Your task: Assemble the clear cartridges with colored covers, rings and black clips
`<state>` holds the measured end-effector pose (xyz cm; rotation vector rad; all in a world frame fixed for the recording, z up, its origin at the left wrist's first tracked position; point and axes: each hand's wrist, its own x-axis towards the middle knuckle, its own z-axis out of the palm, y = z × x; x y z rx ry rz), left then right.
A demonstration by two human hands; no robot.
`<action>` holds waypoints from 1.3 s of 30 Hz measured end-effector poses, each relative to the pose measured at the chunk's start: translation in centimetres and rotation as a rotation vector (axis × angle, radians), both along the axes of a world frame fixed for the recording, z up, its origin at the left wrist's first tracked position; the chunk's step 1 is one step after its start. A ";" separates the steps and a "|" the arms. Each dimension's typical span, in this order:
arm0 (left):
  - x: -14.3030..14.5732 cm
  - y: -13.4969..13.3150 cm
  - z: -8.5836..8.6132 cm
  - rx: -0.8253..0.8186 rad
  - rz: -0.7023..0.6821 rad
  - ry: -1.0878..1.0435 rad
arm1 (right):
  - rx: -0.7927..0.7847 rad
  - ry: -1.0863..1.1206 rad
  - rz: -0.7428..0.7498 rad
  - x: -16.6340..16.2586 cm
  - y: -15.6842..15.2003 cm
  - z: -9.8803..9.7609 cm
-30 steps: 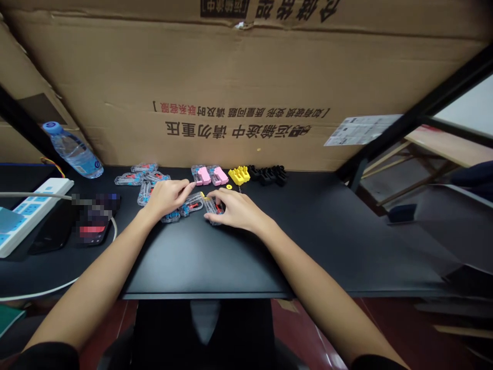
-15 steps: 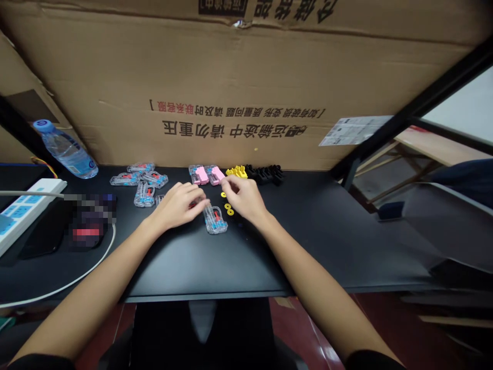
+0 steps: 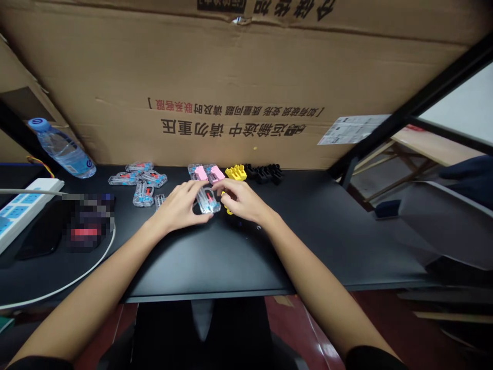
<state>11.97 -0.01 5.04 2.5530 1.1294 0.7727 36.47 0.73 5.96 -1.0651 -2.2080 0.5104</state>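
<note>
The left hand (image 3: 181,206) pinches the clear plastic piece (image 3: 210,204) between thumb and fingers, at mid-table. The right hand (image 3: 246,200) is curled at its right side; whether it pinches anything cannot be told. Caution: a loose left grip could drop the piece; a low right hand could scatter the yellow rings (image 3: 230,211). Pink parts (image 3: 201,173) limit far-side movement; black tabletop (image 3: 215,262) extends near and right
</note>
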 end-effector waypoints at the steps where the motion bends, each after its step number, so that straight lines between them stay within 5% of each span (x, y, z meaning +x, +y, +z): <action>1: -0.2 0.2 0.0 0.002 0.034 -0.028 | -0.005 -0.033 0.023 -0.2 -0.3 0.0; 7: -1.2 1.0 0.2 0.051 0.034 -0.073 | 0.059 -0.199 0.074 -1.4 -1.5 -0.6; 19: -2.0 1.5 0.5 0.189 -0.118 -0.061 | 0.026 -0.158 0.044 -1.3 -0.8 -1.9; 39: -2.5 1.5 1.7 -0.021 -0.005 -0.083 | 0.104 0.005 0.112 -1.2 -0.4 -1.2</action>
